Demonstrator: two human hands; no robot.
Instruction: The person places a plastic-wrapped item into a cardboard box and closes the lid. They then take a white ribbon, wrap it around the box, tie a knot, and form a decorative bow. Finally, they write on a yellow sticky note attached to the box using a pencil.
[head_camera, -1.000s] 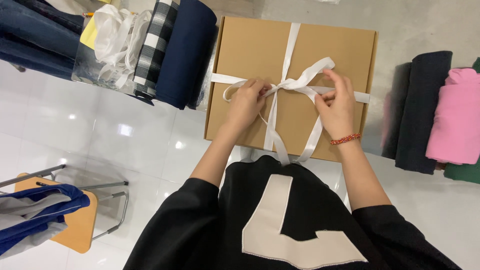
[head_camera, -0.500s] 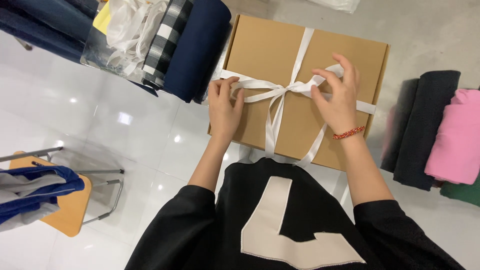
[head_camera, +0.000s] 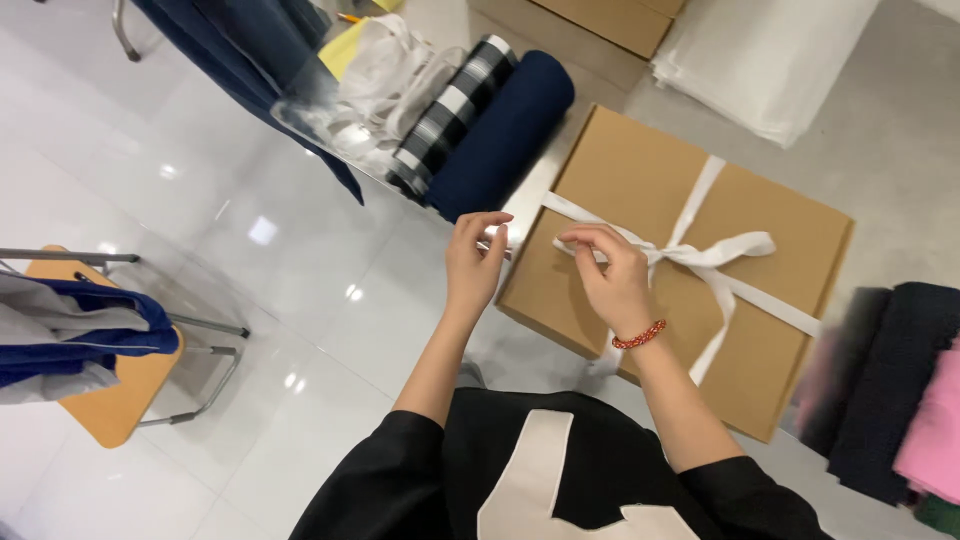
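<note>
A flat tan cardboard box (head_camera: 640, 180) lies on the floor, tied crosswise with a white ribbon (head_camera: 720, 250) knotted into a bow near its middle. My right hand (head_camera: 615, 285), with a red bead bracelet (head_camera: 640, 335) on the wrist, rests on the box's left part and pinches the ribbon band left of the bow. My left hand (head_camera: 472, 270) hovers just off the box's left edge, fingertips pinched on a bit of the white ribbon there. A black top with a white shape fills the bottom of the view.
Rolled navy cloth (head_camera: 500, 135) and checked cloth (head_camera: 450, 110) lie left of the box beside clear plastic (head_camera: 360, 90). An orange-seated chair (head_camera: 120, 385) holds a blue garment (head_camera: 70, 325). Folded black (head_camera: 890, 390) and pink (head_camera: 935, 440) clothes lie at right; white bags (head_camera: 770, 60) behind.
Both hands left the bow and moved to the left along the ribbon; my left hand now sits past the box's left edge. The view swung, so the box lies at an angle.
</note>
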